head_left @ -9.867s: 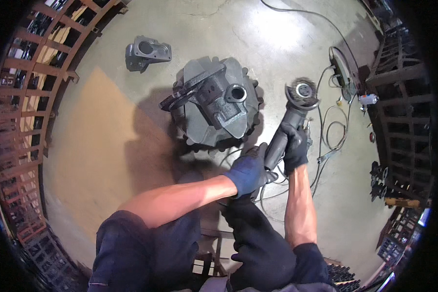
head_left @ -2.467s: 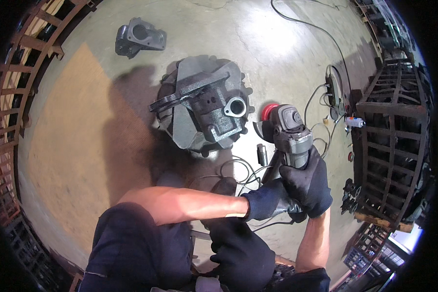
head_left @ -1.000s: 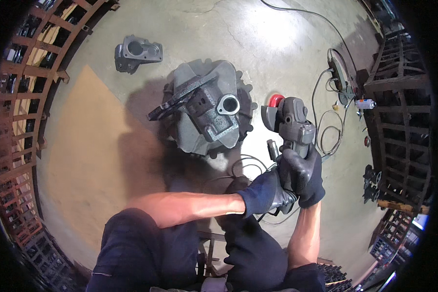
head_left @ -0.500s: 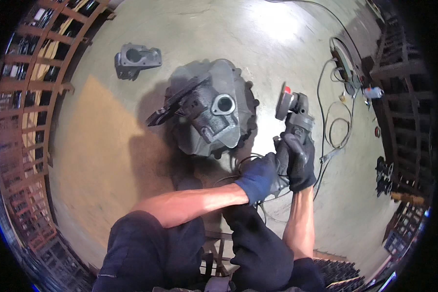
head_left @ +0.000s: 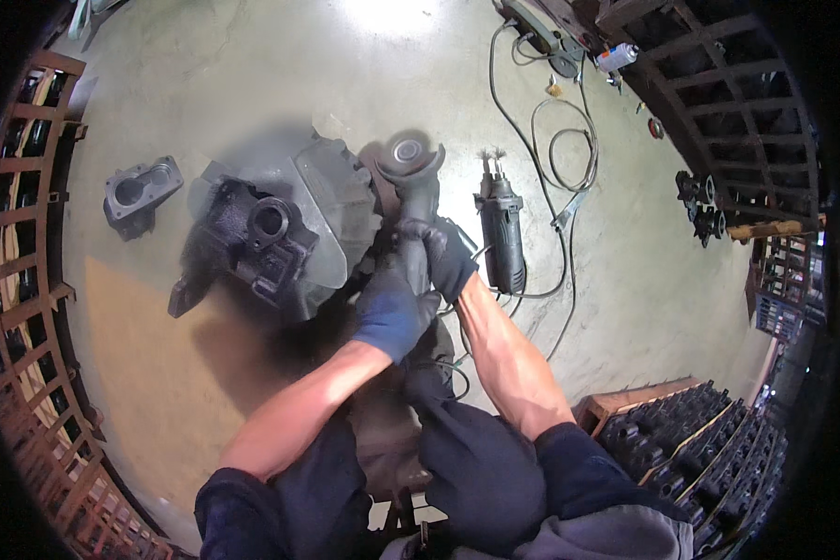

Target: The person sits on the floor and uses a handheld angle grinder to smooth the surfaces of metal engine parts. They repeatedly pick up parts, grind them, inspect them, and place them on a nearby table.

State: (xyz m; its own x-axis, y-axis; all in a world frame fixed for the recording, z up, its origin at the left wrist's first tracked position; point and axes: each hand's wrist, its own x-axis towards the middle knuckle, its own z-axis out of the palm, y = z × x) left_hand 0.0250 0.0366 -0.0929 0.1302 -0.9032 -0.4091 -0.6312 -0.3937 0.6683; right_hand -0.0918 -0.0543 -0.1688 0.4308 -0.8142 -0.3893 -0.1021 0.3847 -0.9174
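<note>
Both my gloved hands are closed around an angle grinder [head_left: 418, 198], its guard and round disc hub up at the far end. My left hand [head_left: 388, 315], in a blue-palmed glove, wraps the rear of its body. Nearer the head, my right hand [head_left: 451, 264] in a dark glove grips it. Just left of the grinder a large grey metal housing [head_left: 331, 213] stands on the floor, with a dark section and a round bore facing up. Whether the disc touches the housing, I cannot tell. On the floor to the right lies a second black power tool [head_left: 504, 238] with bristly tips.
A small flanged casting [head_left: 140, 201] lies far left. Cables [head_left: 569, 243] loop over the floor at right, running to a power strip [head_left: 541, 33]. Brown metal racks [head_left: 61, 65] line the left side. At lower right a crate [head_left: 625, 397] holds rows of dark parts.
The view has turned right. The grinder has swung left, from clear of the housing to close beside its right edge, both hands still on it. The second power tool now shows.
</note>
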